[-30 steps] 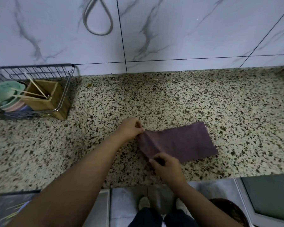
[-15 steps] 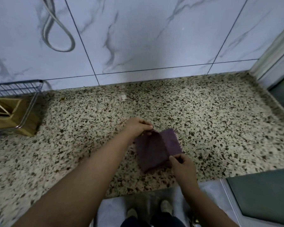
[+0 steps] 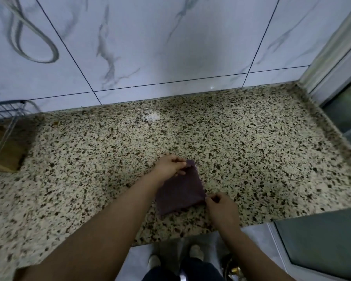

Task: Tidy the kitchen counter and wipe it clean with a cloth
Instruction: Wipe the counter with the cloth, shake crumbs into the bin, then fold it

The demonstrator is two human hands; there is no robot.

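Counter edge [image 3: 190, 233] runs nearest, the folded purple cloth [image 3: 179, 192] lying flat just inside it. The right hand [image 3: 221, 207] pinches its 4 o'clock corner, the left hand [image 3: 168, 167] its 12 o'clock corner. Bare speckled stone spreads toward 2 o'clock; a wire rack [image 3: 4, 114] sits at 10 o'clock by the wall.

The wire rack [image 3: 3, 112] at the counter's [image 3: 251, 142] left end is cut off by the picture's left edge, as is the wooden box [image 3: 2, 157] under it; the left hand [image 3: 169, 167] covers the cloth's [image 3: 180, 191] left edge; the hose loop [image 3: 28, 37] on the wall is blurred.
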